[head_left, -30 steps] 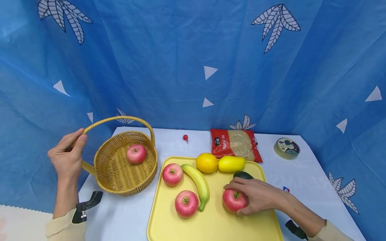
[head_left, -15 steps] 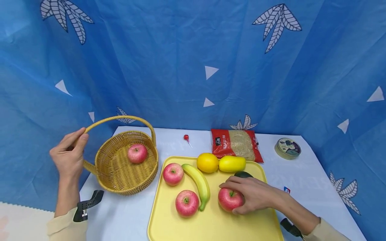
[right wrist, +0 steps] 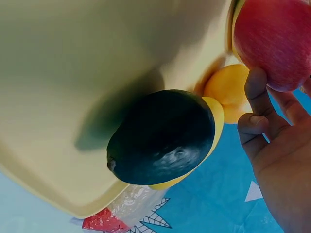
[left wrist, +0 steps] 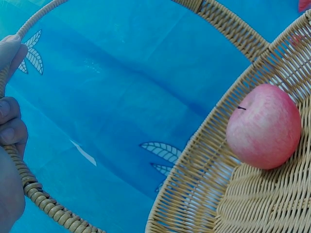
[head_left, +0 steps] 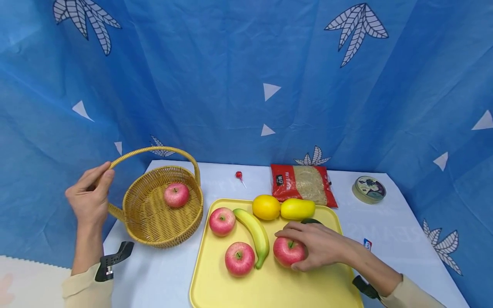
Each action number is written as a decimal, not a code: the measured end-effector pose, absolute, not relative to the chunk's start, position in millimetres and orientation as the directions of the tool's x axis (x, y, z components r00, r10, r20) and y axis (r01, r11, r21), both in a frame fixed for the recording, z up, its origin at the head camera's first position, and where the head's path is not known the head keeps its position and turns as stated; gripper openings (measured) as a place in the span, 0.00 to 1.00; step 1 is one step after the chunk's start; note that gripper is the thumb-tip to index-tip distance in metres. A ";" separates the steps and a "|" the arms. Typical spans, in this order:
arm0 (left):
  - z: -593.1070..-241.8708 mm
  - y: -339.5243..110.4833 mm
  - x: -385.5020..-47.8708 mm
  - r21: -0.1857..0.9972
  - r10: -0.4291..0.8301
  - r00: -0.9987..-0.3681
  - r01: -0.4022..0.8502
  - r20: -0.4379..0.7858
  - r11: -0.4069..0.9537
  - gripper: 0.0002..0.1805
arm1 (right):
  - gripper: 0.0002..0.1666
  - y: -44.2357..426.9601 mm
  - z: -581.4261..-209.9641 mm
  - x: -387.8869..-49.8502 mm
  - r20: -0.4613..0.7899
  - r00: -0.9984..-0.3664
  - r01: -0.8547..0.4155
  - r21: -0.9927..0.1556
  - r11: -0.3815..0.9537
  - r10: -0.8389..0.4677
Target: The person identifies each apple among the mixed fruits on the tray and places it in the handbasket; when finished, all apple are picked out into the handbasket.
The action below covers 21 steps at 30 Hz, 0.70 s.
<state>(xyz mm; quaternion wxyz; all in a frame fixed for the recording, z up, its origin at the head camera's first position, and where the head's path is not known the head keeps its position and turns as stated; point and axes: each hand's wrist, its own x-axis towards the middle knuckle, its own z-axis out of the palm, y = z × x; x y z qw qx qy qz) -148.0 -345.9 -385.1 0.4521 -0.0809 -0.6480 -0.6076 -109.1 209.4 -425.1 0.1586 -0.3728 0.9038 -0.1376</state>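
My left hand [head_left: 89, 196] grips the arched handle [head_left: 161, 149] of a yellow wicker basket [head_left: 135, 233], which tilts at the table's left. One red apple [head_left: 176, 195] lies inside; the left wrist view shows this apple [left wrist: 265, 127] against the woven wall. Over the yellow tray [head_left: 269, 293], my right hand [head_left: 323, 247] holds another red apple [head_left: 288, 252] between thumb and fingers. Two more apples, one at the upper left [head_left: 222, 221] and one nearer me [head_left: 239, 259], flank a banana [head_left: 256, 235]. In the right wrist view, a dark green avocado [right wrist: 163, 138] sits below the hand, mostly hidden in the head view.
An orange [head_left: 266, 207] and a yellow papaya-shaped fruit [head_left: 298, 208] lie along the tray's far edge. Behind them is a red bag of grain [head_left: 304, 184]. A lollipop [head_left: 239, 175] and a round tin [head_left: 368, 189] stand farther back. Blue curtain [head_left: 231, 85] encloses the table.
My right hand has moved left over the tray with the apple in its grip, toward the banana. The left hand keeps its hold on the basket handle.
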 end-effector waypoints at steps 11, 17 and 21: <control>-383.8 -344.7 -149.3 0.697 -0.440 -0.565 0.677 0.698 0.236 0.12 | 0.43 202.4 -423.8 -107.8 -0.126 -0.674 -0.651 -0.364 0.666 -0.727; -383.0 -343.3 -150.3 0.672 -0.443 -0.552 0.719 0.707 0.176 0.11 | 0.43 199.7 -423.7 -106.9 -0.096 -0.675 -0.656 -0.377 0.654 -0.732; -382.9 -342.8 -149.6 0.678 -0.451 -0.557 0.718 0.697 0.161 0.12 | 0.42 197.5 -422.5 -107.6 -0.078 -0.676 -0.667 -0.358 0.654 -0.733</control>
